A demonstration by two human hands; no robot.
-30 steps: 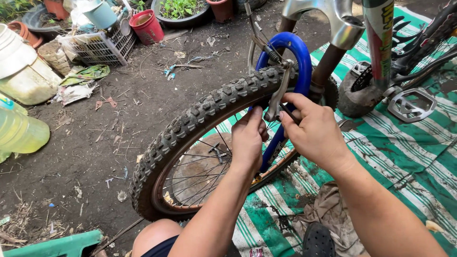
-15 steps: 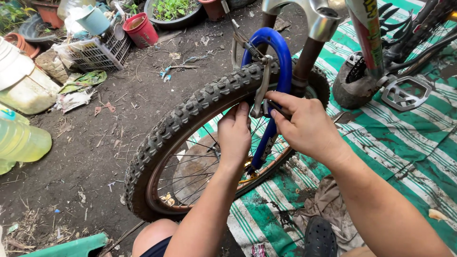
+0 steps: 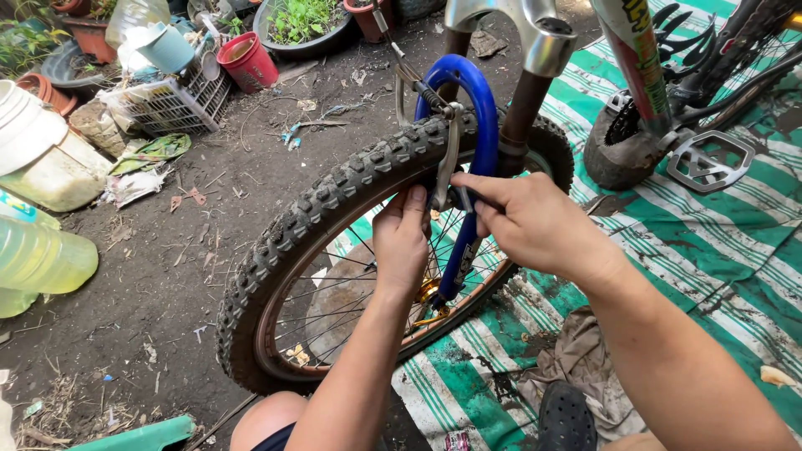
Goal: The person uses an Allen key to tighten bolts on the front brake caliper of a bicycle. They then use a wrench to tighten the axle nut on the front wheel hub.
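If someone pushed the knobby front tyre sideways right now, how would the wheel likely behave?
The knobby tyre would probably barely shift: its wheel sits in the blue fork. It may spin instead, unless the brake arm at the left hand and right hand grips it. The tread looks grippy.

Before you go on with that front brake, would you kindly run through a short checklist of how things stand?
1. Left hand on the tyre beside the brake arm: ok.
2. Right hand fingertips at the brake arm's lower end: ok.
3. Wheel seated within the blue fork: ok.
4. Brake pad meeting the rim: cannot tell, fingers hide it.
5. Striped tarp clean under the bike: not ok, mud-smeared.
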